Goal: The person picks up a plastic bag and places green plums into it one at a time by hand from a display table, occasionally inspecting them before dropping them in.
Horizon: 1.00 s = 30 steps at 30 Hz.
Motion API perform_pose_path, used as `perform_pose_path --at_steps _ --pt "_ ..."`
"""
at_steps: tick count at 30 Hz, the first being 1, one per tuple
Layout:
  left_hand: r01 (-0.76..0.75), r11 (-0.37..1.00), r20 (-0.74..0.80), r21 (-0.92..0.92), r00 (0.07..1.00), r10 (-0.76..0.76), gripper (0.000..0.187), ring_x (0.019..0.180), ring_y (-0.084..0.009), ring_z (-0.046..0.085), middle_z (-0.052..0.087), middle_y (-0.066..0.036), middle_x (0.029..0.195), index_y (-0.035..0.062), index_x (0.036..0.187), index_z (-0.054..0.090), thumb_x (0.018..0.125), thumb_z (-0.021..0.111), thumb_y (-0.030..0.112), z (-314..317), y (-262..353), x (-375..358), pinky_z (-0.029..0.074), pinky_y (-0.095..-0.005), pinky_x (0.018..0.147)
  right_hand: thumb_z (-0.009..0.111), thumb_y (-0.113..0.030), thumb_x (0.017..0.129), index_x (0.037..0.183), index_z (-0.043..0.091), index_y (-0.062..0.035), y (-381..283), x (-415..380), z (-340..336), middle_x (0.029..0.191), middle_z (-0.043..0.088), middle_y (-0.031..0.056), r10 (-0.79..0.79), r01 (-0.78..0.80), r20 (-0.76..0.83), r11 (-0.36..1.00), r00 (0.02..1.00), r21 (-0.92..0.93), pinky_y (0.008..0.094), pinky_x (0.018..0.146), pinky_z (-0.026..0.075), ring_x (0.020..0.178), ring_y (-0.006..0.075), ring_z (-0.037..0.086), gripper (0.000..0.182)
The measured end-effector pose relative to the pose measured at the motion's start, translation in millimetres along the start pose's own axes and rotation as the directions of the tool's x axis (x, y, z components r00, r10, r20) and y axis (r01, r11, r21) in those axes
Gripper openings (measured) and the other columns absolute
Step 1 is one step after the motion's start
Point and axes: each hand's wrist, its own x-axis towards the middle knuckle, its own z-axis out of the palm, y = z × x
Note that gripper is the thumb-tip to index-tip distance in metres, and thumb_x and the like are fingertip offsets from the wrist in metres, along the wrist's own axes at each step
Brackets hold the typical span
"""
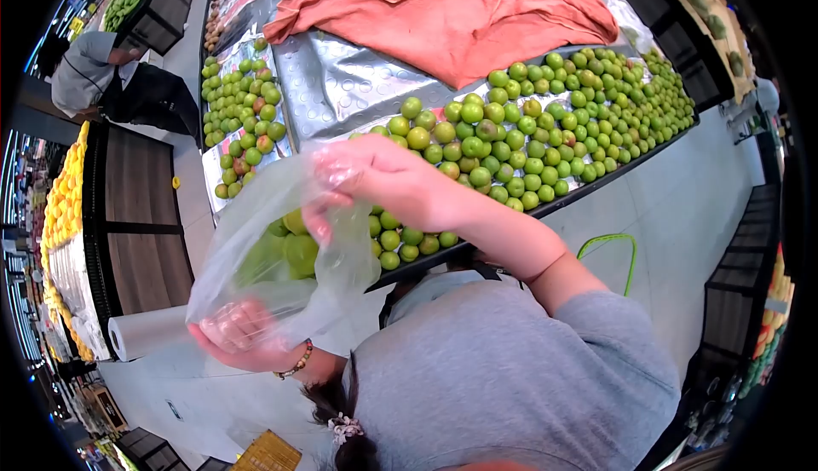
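A clear plastic bag (256,207) hangs between my two hands in front of the fruit stand. My right hand (362,180) is closed on its upper rim, fingers pinching the film. Lower down, my left hand (247,328), with a beaded bracelet at the wrist, curls around the bag's other side; the film partly blurs its fingers. Several round green fruits (298,252) show through the plastic, looking larger than those on the stand. Beyond my right hand, many loose green fruits (511,143), some with brownish patches, lie along the stand's near edge.
A coral cloth (443,11) covers the middle of the stand over silver lining. More green fruits (243,122) lie at its left. A plastic roll (149,333) sticks out beside a yellow-fruit stand (68,207). Another person (111,83) is at far left. A green loop (629,258) stands at right.
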Motion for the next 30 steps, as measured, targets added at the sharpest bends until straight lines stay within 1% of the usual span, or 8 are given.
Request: perform_pose_path --at_steps 2,4,7,17,19,23,24,30 --pt "0.007 0.903 -0.424 0.430 0.884 0.195 0.044 0.038 -0.0061 0.010 0.014 0.007 0.043 0.0181 0.054 0.020 0.096 0.026 0.028 7 -17 -4 0.012 -0.0249 0.040 0.034 -0.033 0.096 0.070 0.039 -0.0074 4 4 -1 0.072 0.056 0.0048 -0.018 0.018 -0.010 1.000 1.000 0.010 0.0290 0.077 0.041 0.073 0.0132 0.054 0.037" --pt "0.072 0.996 -0.357 0.047 0.933 -0.050 0.045 0.038 -0.0064 0.013 0.016 0.006 0.043 0.0177 0.052 0.022 0.096 0.028 0.028 1 -19 -4 0.014 -0.0243 0.039 0.034 -0.031 0.096 0.071 0.039 -0.0072 11 8 -8 0.076 0.058 0.0065 -0.034 0.035 -0.046 0.999 0.998 0.017 0.0304 0.081 0.039 0.078 0.0148 0.052 0.034" --pt "0.245 0.914 -0.760 0.324 0.643 0.097 0.046 0.037 -0.0066 0.013 0.016 0.006 0.042 0.0166 0.052 0.022 0.096 0.029 0.028 34 -47 5 0.015 -0.0232 0.040 0.035 -0.029 0.095 0.072 0.039 -0.0074 20 8 -22 0.080 0.060 0.0072 -0.111 0.111 -0.036 0.994 0.993 0.003 0.0314 0.085 0.037 0.085 0.0153 0.051 0.032" --pt "0.406 0.890 -0.438 0.207 0.852 -0.287 0.047 0.038 -0.0074 0.014 0.018 0.005 0.042 0.0146 0.051 0.023 0.095 0.032 0.029 21 -72 -8 0.016 -0.0230 0.041 0.042 -0.025 0.094 0.093 0.056 -0.0029 24 -63 -88 0.101 0.059 0.0045 0.093 -0.128 -0.127 0.945 0.987 -0.300 0.0295 0.092 0.035 0.100 0.0133 0.050 0.026" --pt "0.403 0.868 -0.516 0.289 0.829 -0.214 0.047 0.039 -0.0071 0.015 0.018 0.005 0.042 0.0147 0.051 0.023 0.095 0.032 0.029 30 -83 -10 0.017 -0.0232 0.042 0.041 -0.020 0.093 0.102 0.056 -0.0014 16 -90 -117 0.105 0.058 0.0058 0.092 -0.233 -0.370 0.905 0.924 -0.356 0.0282 0.088 0.040 0.100 0.0122 0.051 0.026" --pt "0.410 0.855 -0.438 0.319 0.863 -0.251 0.047 0.039 -0.0070 0.014 0.018 0.005 0.042 0.0147 0.051 0.023 0.095 0.032 0.030 32 -89 -11 0.017 -0.0232 0.042 0.049 -0.007 0.085 0.106 0.053 -0.0024 29 -145 -203 0.098 0.058 0.0132 -0.388 -0.709 -0.733 0.235 0.559 -0.665 0.0331 0.080 0.045 0.093 0.0225 0.056 0.022" --pt "0.408 0.856 -0.426 0.317 0.868 -0.256 0.047 0.039 -0.0070 0.014 0.018 0.005 0.042 0.0147 0.051 0.023 0.095 0.032 0.030 32 -91 -11 0.017 -0.0232 0.042 0.050 -0.006 0.082 0.110 0.050 -0.0040 35 -159 -221 0.097 0.056 0.0168 -0.444 -0.773 -0.694 0.003 0.567 -0.634 0.0377 0.082 0.044 0.093 0.0299 0.054 0.028" --pt "0.393 0.866 -0.446 0.310 0.864 -0.233 0.048 0.039 -0.0068 0.015 0.018 0.005 0.042 0.0145 0.051 0.023 0.095 0.033 0.029 37 -100 -9 0.016 -0.0236 0.041 0.052 -0.008 0.077 0.115 0.049 -0.0154 55 -171 -254 0.102 0.050 0.0145 -0.285 -0.745 -0.688 -0.266 0.667 -0.612 0.0423 0.079 0.044 0.091 0.0316 0.050 0.039"
